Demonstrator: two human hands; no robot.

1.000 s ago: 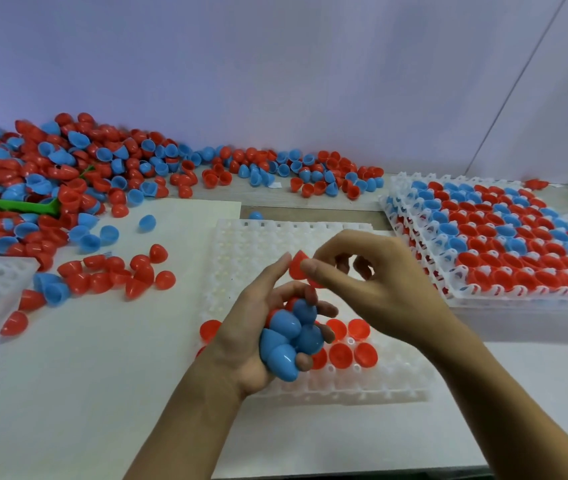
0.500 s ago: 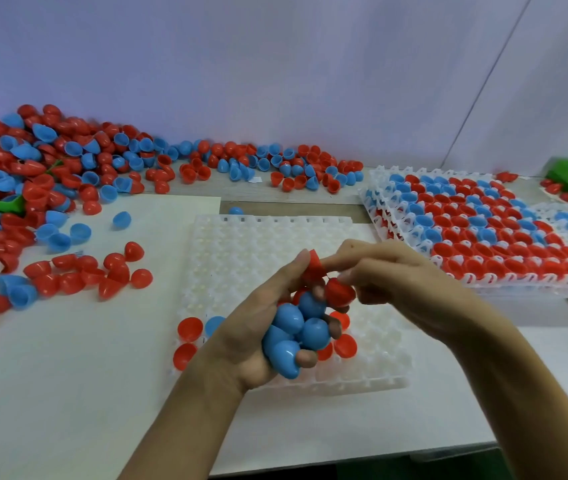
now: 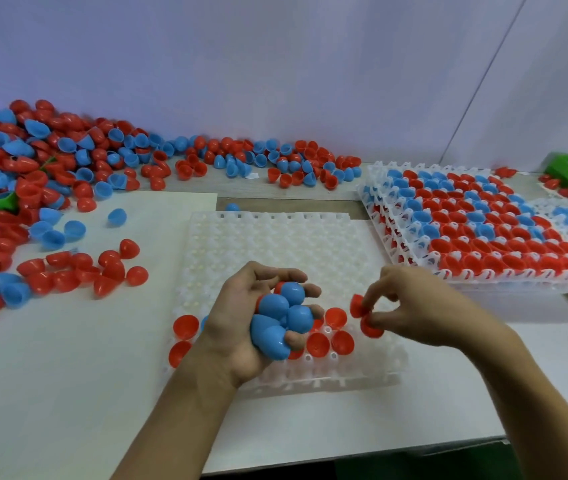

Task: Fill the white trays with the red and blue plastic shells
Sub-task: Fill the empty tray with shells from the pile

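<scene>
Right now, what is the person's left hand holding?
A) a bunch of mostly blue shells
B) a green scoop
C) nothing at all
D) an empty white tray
A: the left hand is curled round a bunch of blue shells above the white tray, while the right hand pinches red shells.

Manual assembly workstation: bulk heap of red and blue plastic shells (image 3: 67, 168) beside stacked filled white trays (image 3: 476, 233).

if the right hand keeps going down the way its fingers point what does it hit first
Most likely the white tray, at an open pocket just right of the red shells already seated. The right hand pinches a red shell above it; the height is unclear.
</scene>
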